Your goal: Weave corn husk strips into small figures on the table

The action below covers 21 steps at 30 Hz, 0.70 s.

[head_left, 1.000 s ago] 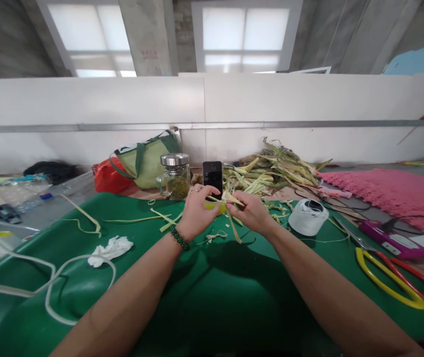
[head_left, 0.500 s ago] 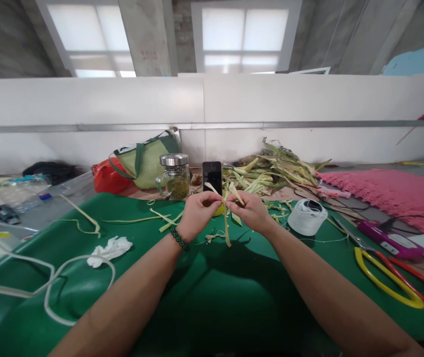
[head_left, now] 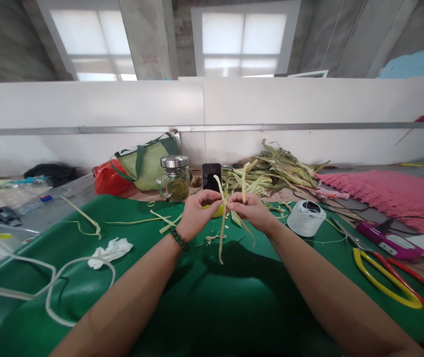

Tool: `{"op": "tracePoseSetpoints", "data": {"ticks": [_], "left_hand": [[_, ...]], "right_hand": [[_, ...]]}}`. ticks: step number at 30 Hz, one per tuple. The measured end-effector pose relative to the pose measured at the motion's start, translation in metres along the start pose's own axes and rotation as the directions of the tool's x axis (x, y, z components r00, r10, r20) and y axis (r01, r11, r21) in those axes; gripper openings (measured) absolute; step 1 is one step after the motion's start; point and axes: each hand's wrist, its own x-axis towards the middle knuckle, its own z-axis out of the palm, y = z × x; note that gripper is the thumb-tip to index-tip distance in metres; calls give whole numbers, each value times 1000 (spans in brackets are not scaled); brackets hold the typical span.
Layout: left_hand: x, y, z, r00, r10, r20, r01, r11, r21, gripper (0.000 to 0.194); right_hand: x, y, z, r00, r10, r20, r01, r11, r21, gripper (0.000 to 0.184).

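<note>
Both hands meet over the green mat [head_left: 212, 307], pinching pale corn husk strips [head_left: 222, 238] where they cross. My left hand [head_left: 200, 210], with a dark green bead bracelet [head_left: 179, 239] at the wrist, is closed on the crossing from the left. From the other side my right hand [head_left: 249, 210] grips it between thumb and fingers. One strip end hangs below the hands, another stands up beside the right fingers, and a third leans up in front of the phone [head_left: 211, 173]. The exact crossing is partly covered by fingertips.
A glass jar [head_left: 175, 183] and a green bag [head_left: 143, 166] stand behind on the left, a heap of husks [head_left: 286, 166] behind on the right. White thread spool [head_left: 306, 218], scissors [head_left: 386, 282], purple device [head_left: 390, 241] and crumpled tissue [head_left: 111, 252] lie around.
The husk strips have turned in the fingers: one end now points straight up by the right hand, and the hanging end reaches lower. Both hands stay in nearly the same place.
</note>
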Motion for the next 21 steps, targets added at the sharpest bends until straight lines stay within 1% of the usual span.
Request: {"op": "tracePoseSetpoints", "data": {"ticks": [2, 5, 6, 8, 9, 11, 12, 13, 15, 17, 18, 19, 20, 21], "left_hand": [[1, 0, -1, 999, -39, 26, 41, 998, -55, 14], [1, 3, -2, 1000, -17, 24, 18, 1000, -16, 10], [1, 3, -2, 1000, -7, 20, 7, 1000, 13, 8], [2, 4, -2, 1000, -2, 10, 2, 997, 80, 5], [2, 4, -2, 1000, -9, 5, 9, 994, 112, 5], [2, 5, -2, 999, -32, -3, 32, 986, 166, 7], [1, 5, -2, 999, -44, -1, 43, 982, 186, 7], [1, 5, -2, 999, -54, 6, 52, 978, 200, 7], [-1, 5, 0, 997, -68, 24, 61, 974, 217, 6], [-3, 4, 2, 998, -61, 36, 50, 969, 244, 6], [-4, 4, 4, 998, -49, 39, 38, 964, 263, 6], [-5, 4, 5, 998, -41, 38, 29, 960, 280, 7], [-5, 3, 6, 999, -40, 33, 29, 958, 285, 7], [-4, 3, 6, 999, -46, 26, 37, 961, 274, 7]], "right_hand": [[0, 1, -1, 1000, 19, 25, -19, 1000, 2, 22], [1, 3, -2, 999, 14, 29, -12, 999, -47, 23], [1, 3, -2, 1000, -19, 12, 20, 994, -103, 22], [1, 5, -1, 987, -153, -45, 135, 951, -279, 17], [1, 5, 0, 966, -247, -70, 203, 903, -379, 14], [1, 6, 2, 899, -430, -84, 313, 765, -562, 11], [0, 7, 3, 869, -491, -64, 345, 692, -635, 9], [-1, 7, 3, 850, -527, -28, 363, 622, -694, 9], [-3, 8, 4, 842, -537, 55, 369, 498, -784, 14], [-5, 9, 4, 852, -509, 122, 360, 403, -841, 19], [-6, 9, 5, 856, -498, 136, 348, 362, -865, 20], [-7, 9, 6, 860, -492, 137, 331, 331, -884, 22], [-7, 9, 7, 862, -490, 131, 317, 320, -893, 23], [-7, 9, 9, 862, -494, 111, 307, 337, -890, 23]]}}
